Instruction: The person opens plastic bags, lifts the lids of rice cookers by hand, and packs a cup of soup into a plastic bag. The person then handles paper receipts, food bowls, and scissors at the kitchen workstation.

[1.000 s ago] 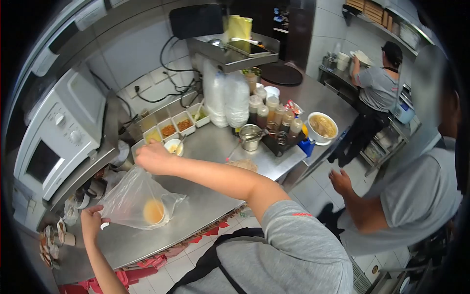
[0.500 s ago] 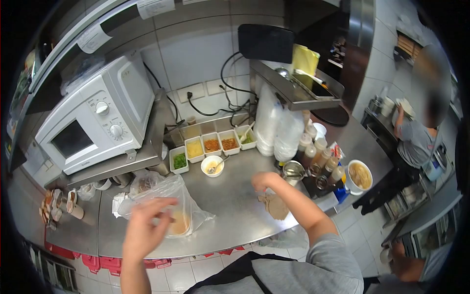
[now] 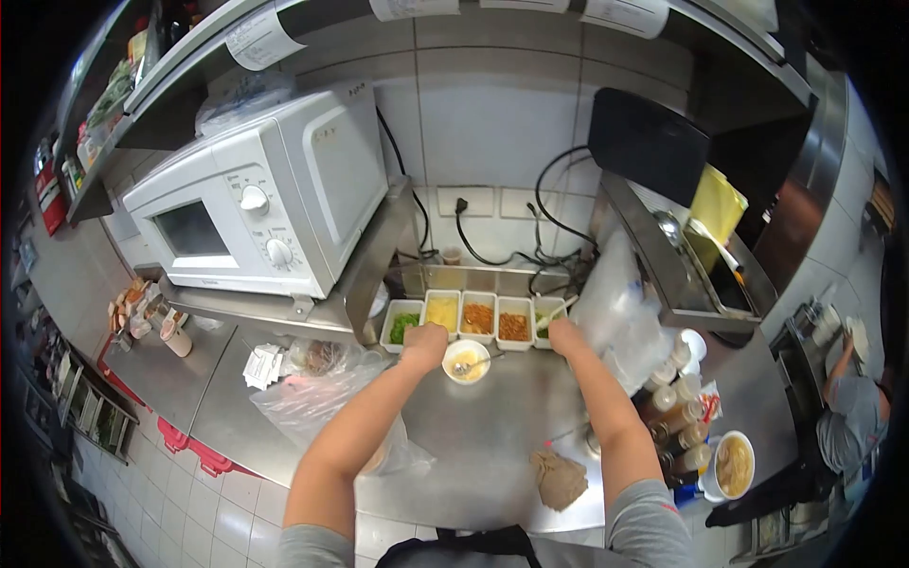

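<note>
My left hand (image 3: pixel 425 346) is closed at the near edge of the yellow-filled tub (image 3: pixel 441 310), beside the tub of chopped green herbs (image 3: pixel 401 324); its fingertips are hidden. At the right end of the row, my right hand (image 3: pixel 565 336) is closed against the tub with a light-handled utensil (image 3: pixel 561 309). What its fingers grip does not show. Between them stand two tubs of reddish-brown crumbly food, the left one (image 3: pixel 477 317) and the right one (image 3: pixel 514 326). Just in front is a white bowl (image 3: pixel 464 373) holding yellowish food and a metal spoon (image 3: pixel 487 361).
A white microwave (image 3: pixel 256 208) sits on a shelf at left. Below it lies a clear plastic bag (image 3: pixel 312 402). At right are plastic-wrapped containers (image 3: pixel 615 317), sauce bottles (image 3: pixel 677 417) and a white tub (image 3: pixel 729 464). A brown cloth (image 3: pixel 559 478) lies near the front edge. Another person (image 3: pixel 852 417) stands far right.
Both hands have reached forward to the row of tubs, the left from above the plastic bag, the right from beside the brown cloth. The view has turned right.
</note>
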`<state>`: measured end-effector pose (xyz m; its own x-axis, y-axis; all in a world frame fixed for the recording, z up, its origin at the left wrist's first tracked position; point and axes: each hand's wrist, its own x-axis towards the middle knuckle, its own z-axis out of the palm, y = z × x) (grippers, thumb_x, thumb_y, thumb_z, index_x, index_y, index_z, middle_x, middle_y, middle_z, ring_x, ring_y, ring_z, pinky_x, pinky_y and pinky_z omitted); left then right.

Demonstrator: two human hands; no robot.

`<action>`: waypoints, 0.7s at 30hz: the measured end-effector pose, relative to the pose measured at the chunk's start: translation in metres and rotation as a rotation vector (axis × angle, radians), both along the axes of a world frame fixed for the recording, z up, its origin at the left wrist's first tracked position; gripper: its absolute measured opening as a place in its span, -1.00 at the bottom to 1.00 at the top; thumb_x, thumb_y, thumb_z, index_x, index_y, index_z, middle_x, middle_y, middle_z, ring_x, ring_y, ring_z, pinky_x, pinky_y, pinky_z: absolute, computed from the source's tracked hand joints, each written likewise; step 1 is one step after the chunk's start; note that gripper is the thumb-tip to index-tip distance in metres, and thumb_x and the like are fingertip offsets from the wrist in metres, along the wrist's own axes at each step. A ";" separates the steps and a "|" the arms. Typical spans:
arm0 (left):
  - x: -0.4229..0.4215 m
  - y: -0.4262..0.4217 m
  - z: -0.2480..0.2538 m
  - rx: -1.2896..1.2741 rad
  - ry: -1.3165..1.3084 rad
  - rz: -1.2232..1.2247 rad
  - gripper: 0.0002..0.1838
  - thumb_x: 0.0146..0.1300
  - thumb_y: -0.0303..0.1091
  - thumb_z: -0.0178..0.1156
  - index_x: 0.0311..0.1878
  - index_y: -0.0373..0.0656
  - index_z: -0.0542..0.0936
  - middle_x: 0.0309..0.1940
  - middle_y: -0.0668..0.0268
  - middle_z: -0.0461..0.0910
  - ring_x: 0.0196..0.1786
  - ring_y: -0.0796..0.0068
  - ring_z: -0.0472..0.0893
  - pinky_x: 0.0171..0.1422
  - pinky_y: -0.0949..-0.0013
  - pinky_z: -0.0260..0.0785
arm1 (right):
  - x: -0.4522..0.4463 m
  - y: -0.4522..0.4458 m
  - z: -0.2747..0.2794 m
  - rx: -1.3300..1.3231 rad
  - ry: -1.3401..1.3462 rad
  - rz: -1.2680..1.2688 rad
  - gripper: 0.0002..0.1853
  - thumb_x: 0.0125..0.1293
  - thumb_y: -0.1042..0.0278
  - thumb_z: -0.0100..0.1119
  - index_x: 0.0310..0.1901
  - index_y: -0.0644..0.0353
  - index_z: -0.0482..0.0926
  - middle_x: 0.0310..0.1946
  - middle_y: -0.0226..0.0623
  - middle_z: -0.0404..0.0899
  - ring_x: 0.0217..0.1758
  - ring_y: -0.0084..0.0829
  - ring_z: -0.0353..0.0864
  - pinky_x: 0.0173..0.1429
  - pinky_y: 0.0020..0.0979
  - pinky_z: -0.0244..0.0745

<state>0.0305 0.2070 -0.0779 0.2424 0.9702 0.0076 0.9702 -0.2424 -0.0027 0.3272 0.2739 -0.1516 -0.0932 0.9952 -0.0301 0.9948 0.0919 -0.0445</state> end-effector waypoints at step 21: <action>0.002 0.147 -0.097 0.049 0.004 0.445 -0.70 0.23 -0.33 -0.03 -0.07 0.05 0.64 0.03 0.32 0.49 0.12 0.35 0.36 0.16 0.18 -0.01 | -0.001 0.092 -0.083 -0.088 -0.014 -0.073 -0.78 0.11 0.47 0.03 -0.26 0.34 0.63 -0.20 0.08 0.59 -0.06 -0.04 0.58 0.01 -0.20 0.50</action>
<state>0.0328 0.3545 -0.1754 -0.1987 0.9785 0.0559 0.9799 0.1995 -0.0080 0.3260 0.3664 -0.2342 -0.0198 0.9928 -0.1180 0.9992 0.0157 -0.0354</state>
